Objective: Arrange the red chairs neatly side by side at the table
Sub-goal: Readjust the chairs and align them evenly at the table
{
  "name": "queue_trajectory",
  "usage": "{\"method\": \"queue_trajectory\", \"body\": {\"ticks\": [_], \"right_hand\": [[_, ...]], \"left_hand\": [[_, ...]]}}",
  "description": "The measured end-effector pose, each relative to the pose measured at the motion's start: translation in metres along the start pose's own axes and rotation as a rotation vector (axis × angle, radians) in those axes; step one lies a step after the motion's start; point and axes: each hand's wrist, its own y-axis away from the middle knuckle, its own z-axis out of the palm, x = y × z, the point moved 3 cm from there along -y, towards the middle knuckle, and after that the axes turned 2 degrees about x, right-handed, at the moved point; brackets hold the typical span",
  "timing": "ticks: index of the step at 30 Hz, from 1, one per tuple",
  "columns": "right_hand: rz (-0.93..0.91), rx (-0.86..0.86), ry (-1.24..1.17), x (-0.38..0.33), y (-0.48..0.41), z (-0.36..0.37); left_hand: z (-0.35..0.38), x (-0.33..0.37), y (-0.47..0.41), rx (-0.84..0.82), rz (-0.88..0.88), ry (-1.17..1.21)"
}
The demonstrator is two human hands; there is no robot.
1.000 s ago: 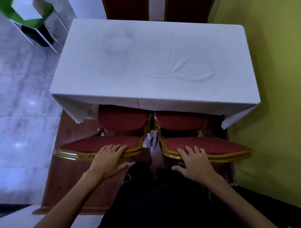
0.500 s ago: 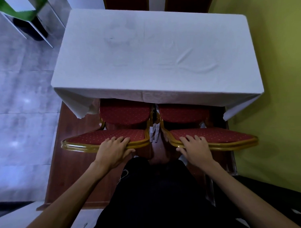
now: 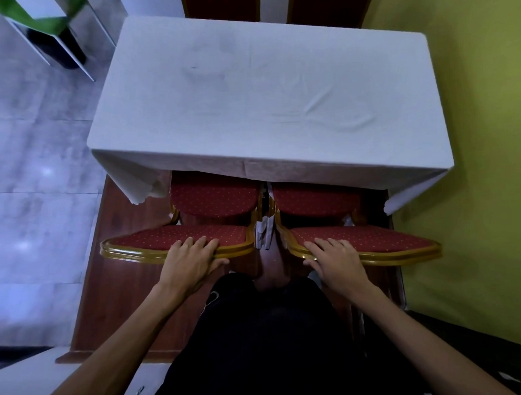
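The left hand (image 3: pixel 190 260) and right hand (image 3: pixel 333 258) are lying flat, fingers extended, gripping nothing, on the left chair (image 3: pixel 212 199) and right chair (image 3: pixel 315 198) backs at the table (image 3: pixel 264 93).

Front of both red chairs' seats (image 3: pixel 215 199) under tablecloth (image 3: pixel 264 93), far chairs (image 3: pixel 320 3) cropped by top edge

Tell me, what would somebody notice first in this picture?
Probably the two red chairs, the left chair and right chair, side by side at the near edge of the table with its white cloth. The left hand and right hand each rest on a chair back. A bright yellow-green wall fills the right side.
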Motion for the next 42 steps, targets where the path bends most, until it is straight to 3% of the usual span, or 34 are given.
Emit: {"method": "queue_trajectory", "body": {"ticks": [6,27,42], "right_hand": [[-0.139,0.093,-0.014,0.020,0.011,0.005],[-0.132,0.139,-0.021,0.029,0.018,0.006],[-0.028,0.093,-0.075,0.024,0.009,-0.007]], "left_hand": [[-0.004,0.006,0.001,-0.001,-0.044,0.005],[0.005,0.020,-0.003,0.069,-0.114,0.061],[0.007,0.007,-0.005,0.187,0.097,0.061]]}}
